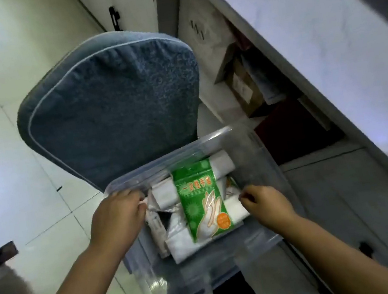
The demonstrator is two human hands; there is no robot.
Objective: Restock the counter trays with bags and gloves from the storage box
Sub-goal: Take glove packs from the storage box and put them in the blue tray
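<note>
Pale tiled floor [1,107] on the left, grey counter [326,53] running along the right with open shelves beneath. Between them, a blue cushioned chair [108,102], and at its near edge a clear plastic storage box [247,148], open at the top. Inside the box, a green glove packet [203,199] printed with a hand outline, lying on top of several white bag rolls [178,245]. More white rolls poking out to the left and far side of the packet. Left hand [116,218] at the box's left rim, fingers curled inward over the edge and onto a white roll there; grip itself hidden, cannot tell how firm. Right hand [263,202] just right of the packet, fingers bent close together, touching the packet's right edge. Dark boxes on the shelf under the counter, far right.
</note>
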